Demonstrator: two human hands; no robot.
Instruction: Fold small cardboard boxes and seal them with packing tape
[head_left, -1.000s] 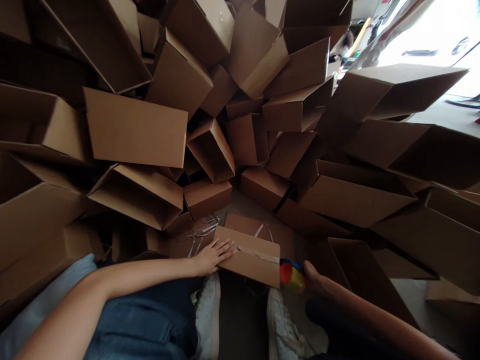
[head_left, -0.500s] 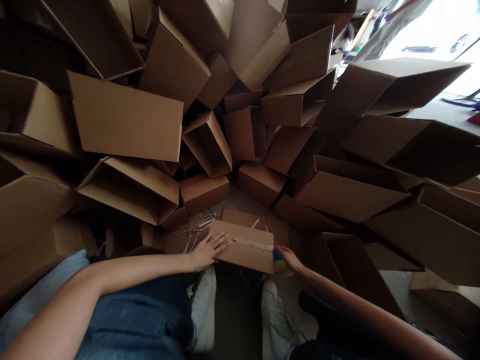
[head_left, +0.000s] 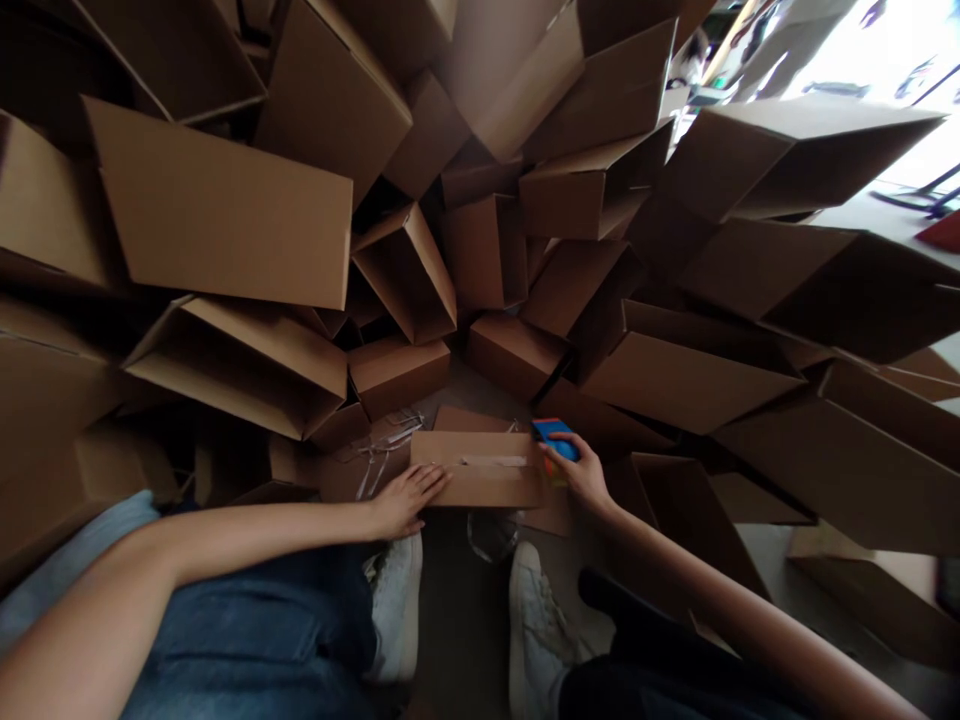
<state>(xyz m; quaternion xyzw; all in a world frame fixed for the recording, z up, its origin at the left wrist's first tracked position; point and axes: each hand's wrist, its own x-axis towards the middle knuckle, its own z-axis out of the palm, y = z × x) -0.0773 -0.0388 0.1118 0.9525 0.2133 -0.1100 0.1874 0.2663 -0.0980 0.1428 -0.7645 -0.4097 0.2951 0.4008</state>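
A small closed cardboard box (head_left: 480,470) lies on the floor in front of my feet, with a strip of tape along its top seam. My left hand (head_left: 403,497) rests on its left end, fingers stretched out flat. At the box's right end my right hand (head_left: 581,473) is closed round a blue tape dispenser (head_left: 556,440); a bit of red shows on the tool.
Many open brown cardboard boxes (head_left: 225,220) are piled high all round, left, ahead and right. Loose white plastic straps (head_left: 382,450) lie on the floor left of the small box. My white shoes (head_left: 394,610) stand below it. Bright floor shows at the upper right.
My right hand has carried the tape dispenser from beside my right shoe up to the box's right end. The box has turned level. My left hand has stayed on its left end.
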